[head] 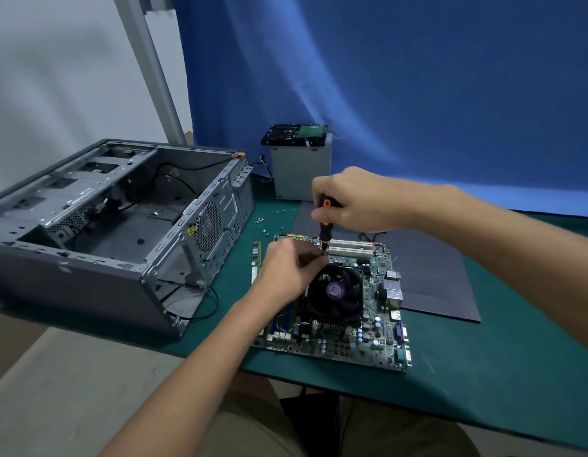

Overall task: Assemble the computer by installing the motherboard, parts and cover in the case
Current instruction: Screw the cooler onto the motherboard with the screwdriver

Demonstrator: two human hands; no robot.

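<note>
- Light is even and fairly bright, falling from above; the green table [484, 374] shows no hard hotspots.
- A pale sheen streaks diagonally across the blue backdrop [352, 77] (its folds catch the light).
- The open case [88, 282] is dim inside, with a soft shadow under its near edge.
- Wide-angle bending tilts the grey pole [146, 61] and stretches the forearms towards the lower corners.
- Focus is soft: small print on the motherboard [372, 328] smears, and the left hand [286, 272] is slightly blurred.
</note>
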